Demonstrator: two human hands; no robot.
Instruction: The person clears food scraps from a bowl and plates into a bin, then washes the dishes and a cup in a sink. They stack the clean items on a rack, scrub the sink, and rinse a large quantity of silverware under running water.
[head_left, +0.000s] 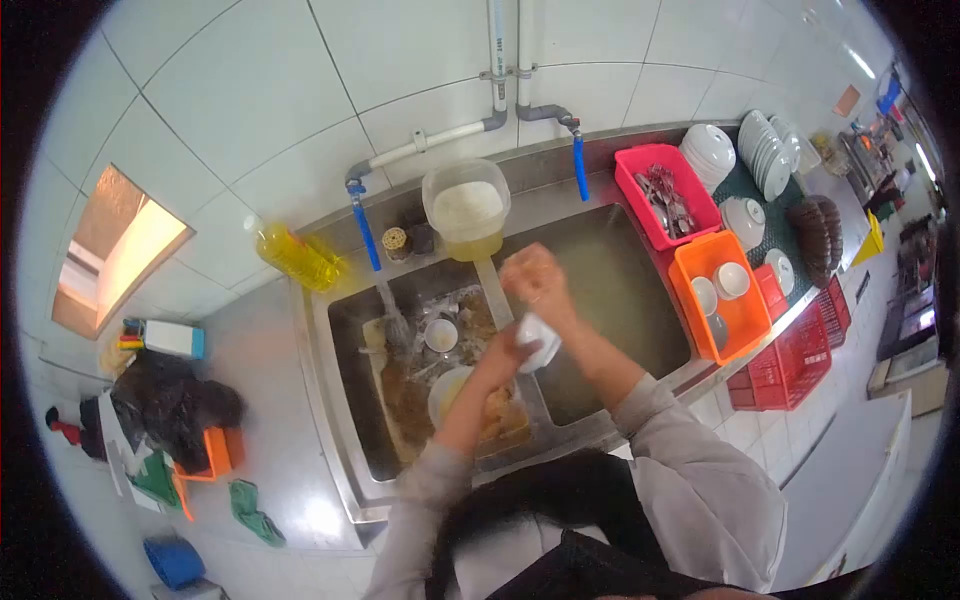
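Note:
Over the divider of the double sink [335, 440], my left hand [503, 362] is closed round a small white cup [537, 343]. My right hand [535, 277] is above the right basin, fingers curled together; what it holds, if anything, is too blurred to make out. Water runs from the blue hose tap [364, 228] into the left basin, where a white cup [441, 336] and a pale bowl [450, 392] lie in brownish water. Behind the divider stands a clear tub [466, 205] with yellowish liquid and white foam.
To the right are a pink basket [640, 160] of cutlery, an orange basket [735, 310] with cups, and stacked white bowls [707, 155] and plates [765, 160]. A yellow liquid bottle [300, 258] leans at the left. A black bag [175, 405] and green cloth [253, 512] lie farther left.

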